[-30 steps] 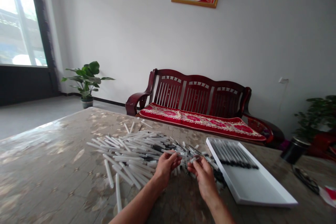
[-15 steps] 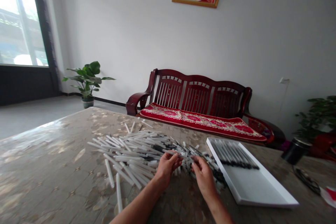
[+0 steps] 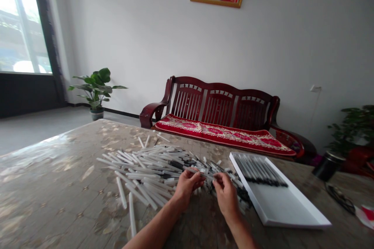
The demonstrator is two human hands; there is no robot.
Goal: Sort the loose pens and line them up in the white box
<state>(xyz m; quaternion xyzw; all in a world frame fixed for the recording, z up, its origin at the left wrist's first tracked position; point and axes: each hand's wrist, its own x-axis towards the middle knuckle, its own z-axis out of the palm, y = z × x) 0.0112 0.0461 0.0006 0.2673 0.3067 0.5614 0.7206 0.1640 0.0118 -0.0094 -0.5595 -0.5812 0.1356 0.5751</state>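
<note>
the left hand (image 3: 188,184) is over the near edge of a loose pile, its thumb and fingers pinching a whitish pen barrel (image 3: 190,169), which lies nearly level and points right, toward the other hand. the right hand (image 3: 227,192) is just to the right, thumb and fingertips drawn close together near the barrel's right end; i cannot tell whether they grasp a small part there. left of the hands and beyond them, many white tubes (image 3: 149,188) lie heaped at all angles on the patterned table (image 3: 73,198), with a few strays at the far and near left edges. black parts (image 3: 244,194) are scattered to the right of the right hand, beside a shallow white tray (image 3: 292,206). in the tray's far half a row of pens (image 3: 254,167) lies side by side, dark ends toward the near side. farther right are a black canister (image 3: 329,166) and a dark cable (image 3: 340,199); a red wooden bench (image 3: 220,105) stands beyond the table.
</note>
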